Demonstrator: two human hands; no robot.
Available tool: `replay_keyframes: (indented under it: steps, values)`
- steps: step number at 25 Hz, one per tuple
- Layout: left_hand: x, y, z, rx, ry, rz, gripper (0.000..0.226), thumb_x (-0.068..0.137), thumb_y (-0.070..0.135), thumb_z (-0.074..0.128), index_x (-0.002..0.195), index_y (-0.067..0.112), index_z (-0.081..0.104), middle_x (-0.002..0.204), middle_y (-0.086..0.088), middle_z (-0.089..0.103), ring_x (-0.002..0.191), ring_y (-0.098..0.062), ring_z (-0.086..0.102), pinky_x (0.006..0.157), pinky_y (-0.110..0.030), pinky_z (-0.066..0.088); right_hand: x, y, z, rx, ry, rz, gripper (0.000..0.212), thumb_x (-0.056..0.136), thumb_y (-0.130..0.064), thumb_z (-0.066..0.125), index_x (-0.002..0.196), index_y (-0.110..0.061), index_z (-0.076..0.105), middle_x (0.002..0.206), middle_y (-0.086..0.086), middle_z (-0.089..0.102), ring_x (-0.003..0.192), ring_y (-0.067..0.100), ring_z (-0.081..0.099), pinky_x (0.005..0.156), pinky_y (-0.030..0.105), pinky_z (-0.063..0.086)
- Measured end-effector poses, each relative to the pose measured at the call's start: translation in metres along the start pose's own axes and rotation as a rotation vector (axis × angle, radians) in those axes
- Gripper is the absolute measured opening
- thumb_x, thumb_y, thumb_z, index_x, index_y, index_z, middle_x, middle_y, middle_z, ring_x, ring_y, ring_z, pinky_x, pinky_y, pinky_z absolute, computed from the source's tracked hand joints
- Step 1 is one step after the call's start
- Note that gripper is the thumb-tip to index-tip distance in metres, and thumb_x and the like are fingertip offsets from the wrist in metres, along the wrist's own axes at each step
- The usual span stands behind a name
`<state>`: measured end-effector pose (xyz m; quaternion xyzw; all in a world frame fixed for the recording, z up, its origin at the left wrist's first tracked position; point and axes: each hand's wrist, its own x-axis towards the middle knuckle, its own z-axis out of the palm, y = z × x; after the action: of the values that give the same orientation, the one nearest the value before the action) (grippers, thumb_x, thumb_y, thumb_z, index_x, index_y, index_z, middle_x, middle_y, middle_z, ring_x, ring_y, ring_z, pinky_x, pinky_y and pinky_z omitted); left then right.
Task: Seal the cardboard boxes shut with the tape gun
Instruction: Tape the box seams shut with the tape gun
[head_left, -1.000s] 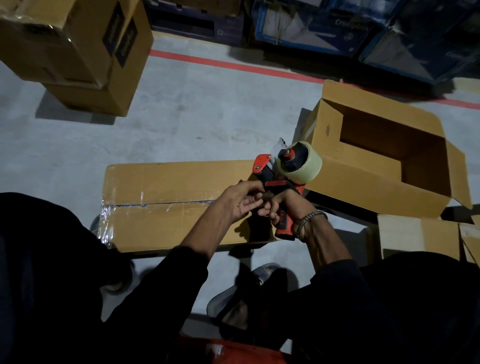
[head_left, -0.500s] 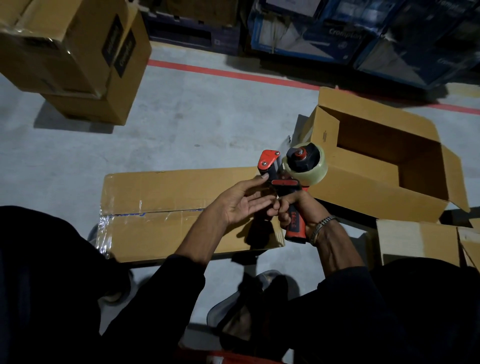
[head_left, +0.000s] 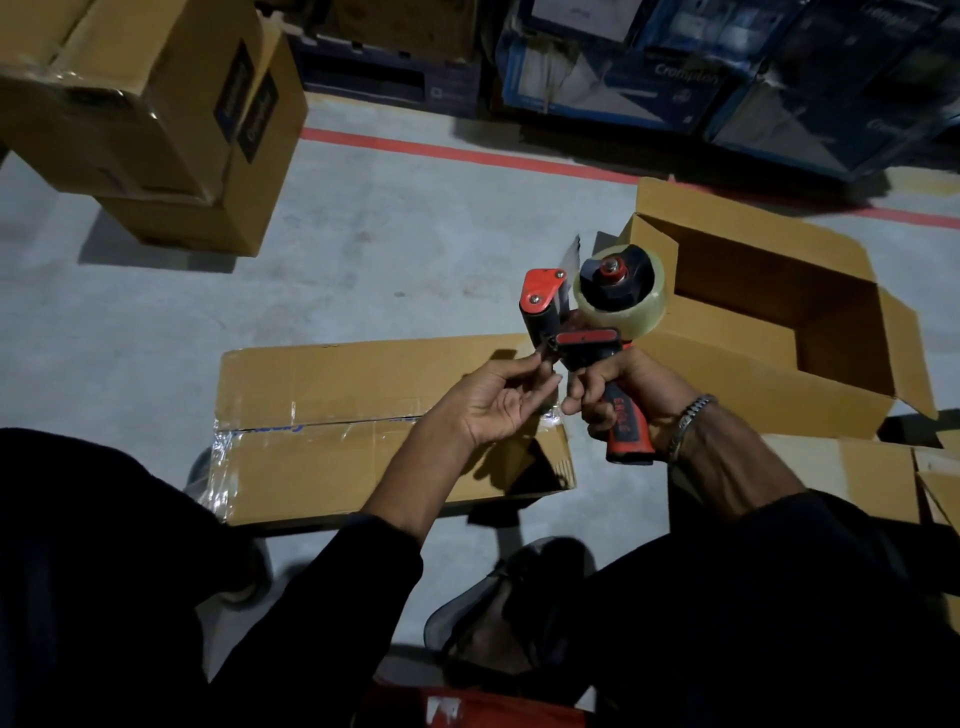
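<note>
My right hand (head_left: 626, 392) grips the red and black handle of the tape gun (head_left: 582, 332), held upright above the floor, with its clear tape roll (head_left: 621, 304) on the right side. My left hand (head_left: 501, 402) is palm up beside it, fingertips pinching at the gun's front edge near the roller. Below both hands lies a flat closed cardboard box (head_left: 363, 421) with clear tape along its middle seam. An open cardboard box (head_left: 769, 332) lies on its side to the right, flaps spread.
Stacked brown cartons (head_left: 156, 119) stand at the back left. Blue printed cartons (head_left: 727, 67) line the back behind a red floor line (head_left: 467, 153). More cardboard (head_left: 852, 478) lies at the right. My knees and a sandalled foot (head_left: 498, 608) fill the foreground.
The tape gun has risen a little and turned more upright. My left hand has opened out, palm up, with its fingertips moving to the gun's front edge.
</note>
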<state>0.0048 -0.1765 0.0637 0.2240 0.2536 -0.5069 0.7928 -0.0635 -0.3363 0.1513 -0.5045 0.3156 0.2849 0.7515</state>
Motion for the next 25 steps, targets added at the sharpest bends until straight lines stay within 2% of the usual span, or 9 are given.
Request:
replay_keyframes:
  steps: [2, 4, 7, 11, 13, 16, 18, 21, 25]
  values:
    - [0.001, -0.005, 0.003, 0.046, 0.029, 0.019, 0.013, 0.079, 0.000, 0.075, 0.092, 0.000, 0.073, 0.085, -0.008, 0.073, 0.069, -0.012, 0.072, 0.064, -0.032, 0.065, -0.004, 0.000, 0.000, 0.072, -0.026, -0.015, 0.015, 0.066, 0.005, 0.044, 0.065, 0.001, 0.058, 0.068, 0.018, 0.064, 0.032, 0.008, 0.037, 0.035, 0.016, 0.036]
    - [0.007, -0.009, 0.006, 0.125, 0.031, 0.067, 0.024, 0.085, 0.010, 0.079, 0.105, 0.003, 0.071, 0.093, -0.006, 0.071, 0.075, -0.013, 0.068, 0.062, -0.030, 0.063, -0.003, 0.000, -0.001, 0.210, -0.061, -0.037, 0.020, 0.068, 0.005, 0.040, 0.063, 0.001, 0.060, 0.065, 0.016, 0.063, 0.030, 0.006, 0.038, 0.032, 0.015, 0.035]
    - [0.019, -0.011, 0.008, 0.165, -0.031, 0.124, 0.054, 0.082, 0.027, 0.086, 0.125, 0.007, 0.060, 0.102, -0.008, 0.067, 0.079, -0.015, 0.067, 0.072, -0.033, 0.064, 0.005, 0.000, -0.003, 0.341, -0.105, -0.070, 0.024, 0.070, 0.004, 0.038, 0.062, 0.001, 0.060, 0.061, 0.012, 0.062, 0.030, 0.003, 0.039, 0.032, 0.013, 0.034]
    - [0.028, -0.024, 0.009, 0.250, -0.012, 0.245, 0.062, 0.077, 0.027, 0.087, 0.127, 0.008, 0.056, 0.099, -0.010, 0.064, 0.074, -0.011, 0.069, 0.079, -0.028, 0.061, 0.007, -0.002, -0.008, 0.360, -0.104, -0.065, 0.022, 0.069, 0.004, 0.039, 0.062, 0.002, 0.060, 0.059, 0.011, 0.061, 0.030, 0.003, 0.040, 0.031, 0.013, 0.035]
    - [0.031, -0.032, 0.007, 0.260, 0.017, 0.322, 0.053, 0.079, 0.030, 0.086, 0.122, 0.009, 0.061, 0.093, -0.008, 0.062, 0.078, -0.014, 0.066, 0.083, -0.031, 0.057, 0.008, -0.002, -0.008, 0.376, -0.127, -0.051, 0.023, 0.070, 0.003, 0.038, 0.063, 0.002, 0.060, 0.057, 0.010, 0.060, 0.030, 0.003, 0.041, 0.031, 0.013, 0.036]
    - [0.036, -0.037, 0.006, 0.342, 0.105, 0.394, 0.023, 0.082, 0.035, 0.086, 0.092, 0.018, 0.074, 0.082, -0.007, 0.062, 0.080, -0.021, 0.056, 0.086, -0.041, 0.046, 0.012, -0.003, -0.013, 0.381, -0.115, -0.054, 0.018, 0.070, 0.003, 0.039, 0.069, 0.001, 0.057, 0.059, 0.011, 0.062, 0.031, 0.003, 0.042, 0.032, 0.014, 0.036]
    - [0.037, -0.032, 0.008, 0.457, 0.161, 0.410, 0.016, 0.089, 0.037, 0.080, 0.082, 0.023, 0.078, 0.081, -0.008, 0.060, 0.082, -0.024, 0.052, 0.086, -0.042, 0.045, 0.017, -0.002, -0.017, 0.373, -0.093, -0.045, 0.018, 0.070, 0.003, 0.040, 0.067, 0.001, 0.058, 0.063, 0.013, 0.062, 0.032, 0.003, 0.042, 0.032, 0.014, 0.036]
    - [0.035, -0.020, 0.013, 0.505, 0.170, 0.329, 0.008, 0.102, 0.019, 0.065, 0.100, 0.012, 0.069, 0.084, -0.006, 0.060, 0.085, -0.020, 0.055, 0.093, -0.035, 0.052, 0.019, 0.001, -0.024, 0.314, -0.031, -0.013, 0.015, 0.067, 0.003, 0.043, 0.066, 0.000, 0.057, 0.066, 0.014, 0.061, 0.032, 0.003, 0.042, 0.032, 0.014, 0.036]
    - [0.025, -0.001, 0.008, 0.235, 0.133, -0.001, 0.010, 0.101, 0.003, 0.057, 0.096, 0.005, 0.065, 0.084, -0.007, 0.068, 0.075, -0.014, 0.067, 0.072, -0.025, 0.058, 0.019, 0.004, -0.028, 0.165, 0.027, 0.032, 0.013, 0.066, 0.005, 0.045, 0.066, -0.001, 0.057, 0.067, 0.016, 0.064, 0.033, 0.006, 0.040, 0.035, 0.016, 0.036]
